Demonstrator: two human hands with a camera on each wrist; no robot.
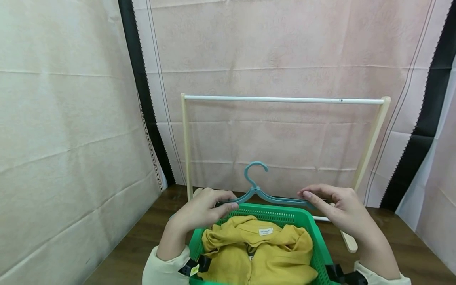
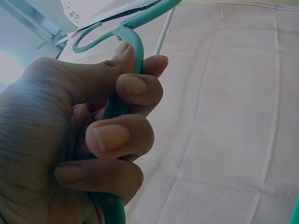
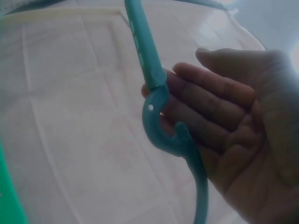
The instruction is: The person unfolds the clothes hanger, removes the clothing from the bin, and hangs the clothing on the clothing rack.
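A blue-green clothes hanger (image 1: 281, 200) is held level above the far part of a green basket (image 1: 313, 233), its hook pointing up. My left hand (image 1: 204, 208) grips one arm of it, and in the left wrist view the fingers curl round the hanger with the thumb laid along it. At the opposite end my right hand (image 1: 342, 209) has its fingers behind the hanger. The right wrist view shows those fingers (image 3: 205, 102) nearly straight and the thumb lifted off. Below, a yellow garment (image 1: 263, 253) with a white collar label lies in the basket.
Behind the basket stands a rack with cream side posts (image 1: 187, 150) and a white top bar (image 1: 278, 99). One of its feet (image 1: 349, 241) extends right of the basket. The brown wooden table (image 1: 124, 253) is enclosed by pale cloth walls (image 1: 71, 118).
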